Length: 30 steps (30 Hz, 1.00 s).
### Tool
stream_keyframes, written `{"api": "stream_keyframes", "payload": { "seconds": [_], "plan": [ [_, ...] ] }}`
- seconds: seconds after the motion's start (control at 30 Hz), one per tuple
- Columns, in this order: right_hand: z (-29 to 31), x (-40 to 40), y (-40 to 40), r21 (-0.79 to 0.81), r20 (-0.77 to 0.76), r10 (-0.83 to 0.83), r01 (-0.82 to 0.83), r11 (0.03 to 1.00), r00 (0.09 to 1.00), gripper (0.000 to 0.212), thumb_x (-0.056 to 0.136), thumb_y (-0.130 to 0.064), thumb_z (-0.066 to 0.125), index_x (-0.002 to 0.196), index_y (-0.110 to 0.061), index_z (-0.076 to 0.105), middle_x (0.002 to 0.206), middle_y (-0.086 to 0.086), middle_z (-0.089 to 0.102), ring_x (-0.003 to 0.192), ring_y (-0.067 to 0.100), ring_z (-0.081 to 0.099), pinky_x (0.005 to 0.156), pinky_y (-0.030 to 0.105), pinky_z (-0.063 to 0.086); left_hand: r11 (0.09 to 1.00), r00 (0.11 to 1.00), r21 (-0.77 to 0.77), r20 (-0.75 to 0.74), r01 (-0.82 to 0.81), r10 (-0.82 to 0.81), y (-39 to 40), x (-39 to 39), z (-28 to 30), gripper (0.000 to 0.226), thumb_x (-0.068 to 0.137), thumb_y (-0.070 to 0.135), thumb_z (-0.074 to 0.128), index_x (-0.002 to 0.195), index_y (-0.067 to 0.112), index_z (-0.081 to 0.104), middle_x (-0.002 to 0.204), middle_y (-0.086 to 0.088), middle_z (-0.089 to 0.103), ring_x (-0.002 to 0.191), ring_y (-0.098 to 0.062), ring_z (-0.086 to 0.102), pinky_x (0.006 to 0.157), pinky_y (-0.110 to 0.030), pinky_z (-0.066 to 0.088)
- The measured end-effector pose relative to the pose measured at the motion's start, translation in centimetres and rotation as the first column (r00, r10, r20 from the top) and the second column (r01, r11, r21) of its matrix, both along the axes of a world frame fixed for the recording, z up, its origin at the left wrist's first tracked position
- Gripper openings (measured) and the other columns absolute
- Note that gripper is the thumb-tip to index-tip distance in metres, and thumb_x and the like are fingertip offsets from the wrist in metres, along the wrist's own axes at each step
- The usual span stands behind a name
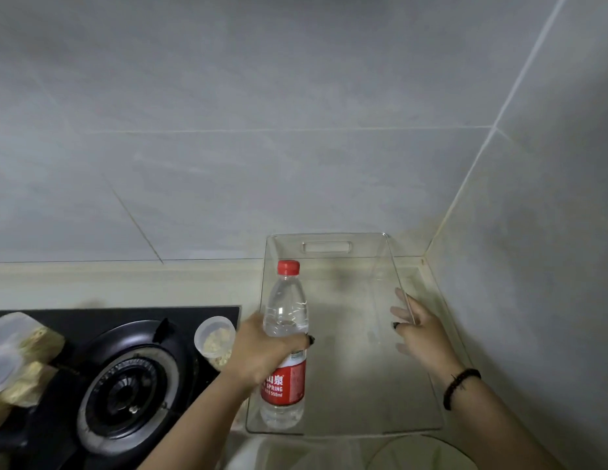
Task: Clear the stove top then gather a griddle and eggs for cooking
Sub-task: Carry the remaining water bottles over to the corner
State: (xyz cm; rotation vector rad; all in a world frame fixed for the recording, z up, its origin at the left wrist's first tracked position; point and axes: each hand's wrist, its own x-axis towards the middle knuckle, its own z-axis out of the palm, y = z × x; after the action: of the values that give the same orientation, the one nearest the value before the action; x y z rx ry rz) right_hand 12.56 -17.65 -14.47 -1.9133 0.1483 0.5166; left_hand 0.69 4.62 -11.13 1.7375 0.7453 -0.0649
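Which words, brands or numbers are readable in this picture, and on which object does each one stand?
"SPRING": red label of the water bottle held by the left hand.
"550ml": same label, below it.
"山泉": same label, white characters above; the first character is hidden.
Small print near the label's top: too small to read.
Nothing else carries text.

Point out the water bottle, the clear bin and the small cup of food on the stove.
water bottle [283, 388]: head view, on its red label.
clear bin [327, 247]: head view, on the far wall by the handle slot.
small cup of food [215, 337]: head view, on its side wall.
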Motion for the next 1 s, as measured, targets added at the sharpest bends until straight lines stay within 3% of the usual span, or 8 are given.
{"api": "stream_keyframes", "payload": {
  "seconds": [0.17, 0.27, 0.37, 0.43, 0.7, 0.8, 0.9, 1.0],
  "plan": [
    [0.2, -0.3, -0.1, 0.022, -0.030, -0.028, 0.029, 0.999, 0.999, 0.067, 0.090, 0.007, 0.044, 0.143, -0.035, 0.041, 0.135, 0.001, 0.055, 0.116, 0.041, 0.055, 0.095, 0.060, 0.043, 1.000, 1.000, 0.030, -0.017, -0.009, 0.009, 0.1, 0.0, -0.1, 0.026, 0.066, 0.018, 0.084, 0.088, 0.014, 0.071, 0.072, 0.001, 0.075, 0.062, -0.012, 0.071, 0.053, -0.018, 0.050],
    [0.9, -0.5, 0.0, 0.046, -0.044, -0.031, 0.033, 0.998, 0.999, 0.068, 0.090, 0.007, 0.043, 0.144, -0.034, 0.040, 0.138, 0.001, 0.053, 0.112, 0.036, 0.059, 0.097, 0.060, 0.041, 1.000, 1.000, 0.028, -0.027, -0.014, 0.014, 0.0, 0.1, 0.1, 0.026, 0.064, 0.023, 0.084, 0.086, 0.015, 0.072, 0.072, 0.001, 0.075, 0.064, -0.014, 0.072, 0.057, -0.023, 0.053],
    [1.8, -0.9, 0.0, 0.072, -0.040, -0.024, 0.027, 0.997, 0.999, 0.067, 0.091, 0.008, 0.043, 0.145, -0.031, 0.039, 0.140, 0.003, 0.051, 0.084, 0.008, 0.063, 0.099, 0.056, 0.042, 0.999, 0.999, 0.009, -0.032, -0.034, 0.034, 0.0, 0.2, 0.7, 0.026, 0.065, 0.025, 0.083, 0.085, 0.013, 0.072, 0.073, -0.002, 0.075, 0.067, -0.019, 0.073, 0.063, -0.027, 0.056],
    [2.6, -1.0, 0.0, 0.084, -0.018, -0.031, 0.033, 0.996, 0.999, 0.066, 0.090, 0.007, 0.044, 0.145, -0.030, 0.038, 0.141, 0.005, 0.050, 0.083, 0.001, 0.058, 0.098, 0.053, 0.045, 0.999, 0.999, -0.011, -0.020, -0.046, 0.046, 0.0, 0.2, 1.1, 0.025, 0.065, 0.024, 0.083, 0.084, 0.012, 0.073, 0.073, -0.003, 0.075, 0.067, -0.020, 0.073, 0.064, -0.027, 0.056],
    [8.2, -2.6, -1.4, 0.123, 0.120, -0.039, 0.025, 0.992, 0.992, 0.067, 0.089, 0.008, 0.045, 0.144, -0.030, 0.040, 0.141, 0.001, 0.050, 0.103, 0.016, 0.063, 0.096, 0.051, 0.047, 1.000, 0.991, 0.002, 0.127, -0.030, 0.030, -1.0, -1.6, 5.3, 0.032, 0.056, 0.029, 0.085, 0.083, 0.017, 0.072, 0.072, 0.000, 0.075, 0.069, -0.019, 0.073, 0.072, -0.034, 0.060],
    [10.7, -3.8, -1.6, 0.156, 0.179, -0.033, 0.005, 0.988, 0.983, 0.064, 0.089, 0.009, 0.046, 0.140, -0.029, 0.045, 0.127, -0.007, 0.056, 0.083, 0.001, 0.059, 0.094, 0.048, 0.049, 0.997, 0.981, -0.008, 0.178, -0.072, 0.072, -1.4, -3.6, 7.6, 0.027, 0.064, 0.025, 0.085, 0.086, 0.016, 0.071, 0.075, -0.001, 0.075, 0.070, -0.020, 0.073, 0.071, -0.033, 0.059],
    [12.5, -4.6, -1.5, 0.184, 0.234, -0.011, -0.034, 0.982, 0.972, 0.061, 0.087, 0.013, 0.047, 0.133, -0.026, 0.054, 0.101, -0.014, 0.064, 0.074, -0.003, 0.058, 0.068, 0.028, 0.050, 0.994, 0.970, -0.021, 0.219, -0.108, 0.110, -1.8, -5.8, 9.5, 0.028, 0.065, 0.027, 0.084, 0.086, 0.015, 0.071, 0.077, -0.003, 0.075, 0.073, -0.022, 0.073, 0.073, -0.035, 0.059],
    [14.1, -6.4, -1.0, 0.205, 0.278, 0.048, -0.108, 0.973, 0.959, 0.062, 0.087, 0.015, 0.046, 0.121, -0.036, 0.056, 0.087, -0.027, 0.061, 0.073, -0.006, 0.059, 0.060, 0.017, 0.046, 0.985, 0.950, -0.041, 0.261, -0.167, 0.172, -2.5, -8.8, 11.4, 0.023, 0.069, 0.022, 0.083, 0.086, 0.014, 0.070, 0.077, -0.005, 0.075, 0.072, -0.023, 0.073, 0.069, -0.033, 0.058]
  ]
}}
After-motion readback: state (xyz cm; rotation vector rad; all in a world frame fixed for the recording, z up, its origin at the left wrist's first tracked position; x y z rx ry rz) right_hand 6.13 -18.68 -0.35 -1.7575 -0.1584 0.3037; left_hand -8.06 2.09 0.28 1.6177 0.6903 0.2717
